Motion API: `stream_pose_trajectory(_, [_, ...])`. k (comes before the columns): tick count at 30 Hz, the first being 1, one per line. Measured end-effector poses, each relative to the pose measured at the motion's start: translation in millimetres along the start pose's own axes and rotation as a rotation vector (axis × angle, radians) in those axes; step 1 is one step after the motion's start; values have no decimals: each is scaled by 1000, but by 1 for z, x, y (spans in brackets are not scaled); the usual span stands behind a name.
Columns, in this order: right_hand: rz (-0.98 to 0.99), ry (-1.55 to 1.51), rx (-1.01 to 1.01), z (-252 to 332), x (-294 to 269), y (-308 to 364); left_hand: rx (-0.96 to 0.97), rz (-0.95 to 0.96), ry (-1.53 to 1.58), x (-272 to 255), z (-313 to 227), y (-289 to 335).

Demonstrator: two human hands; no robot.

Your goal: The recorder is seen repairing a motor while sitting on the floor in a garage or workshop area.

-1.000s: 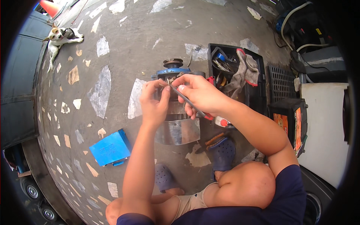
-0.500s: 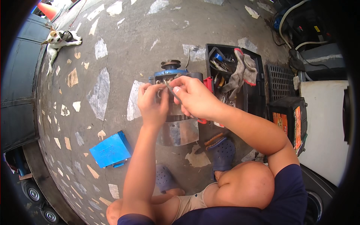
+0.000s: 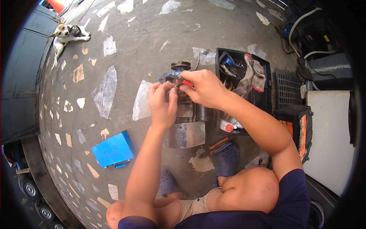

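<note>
My right hand [image 3: 204,88] is closed round a red-handled hand tool [image 3: 187,83], probably pliers, whose dark end points at my left fingertips. My left hand [image 3: 163,104] pinches a small piece beside that end; it is too small and too covered to name. Both hands are above a motor-like machine [image 3: 185,110] on the ground, with a blue end and a dark grooved pulley [image 3: 180,66] at its far side. My fingers hide much of its middle. A curved metal sheet [image 3: 185,134] lies at the machine's near side.
To the right, an open black toolbox [image 3: 267,74] holds tools, with grey work gloves [image 3: 249,76] draped over it. A blue metal case [image 3: 113,149] lies at the left. Farther right stands a black battery [image 3: 295,118]. A dog [image 3: 65,38] lies at the far left.
The tool in my right hand has turned, and its red handle now shows near my fingertips. My left hand has shifted slightly right, still pinching. The whole view has moved a little.
</note>
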State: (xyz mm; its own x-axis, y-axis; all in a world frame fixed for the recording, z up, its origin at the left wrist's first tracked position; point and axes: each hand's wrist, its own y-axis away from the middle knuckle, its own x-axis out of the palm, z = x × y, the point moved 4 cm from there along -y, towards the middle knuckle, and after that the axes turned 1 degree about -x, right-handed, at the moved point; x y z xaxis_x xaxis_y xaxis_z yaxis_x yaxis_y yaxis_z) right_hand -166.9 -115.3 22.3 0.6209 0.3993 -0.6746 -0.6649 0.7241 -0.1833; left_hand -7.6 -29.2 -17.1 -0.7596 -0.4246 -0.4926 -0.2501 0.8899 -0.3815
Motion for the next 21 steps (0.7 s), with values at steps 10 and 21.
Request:
stream_pose_trajectory(10, [224,238,-49,8,-1,-14,15,12,23,3,2,0])
stream_pose_trajectory(21, [131,58,101,3,5,-18,82,34,5,6,-1,2])
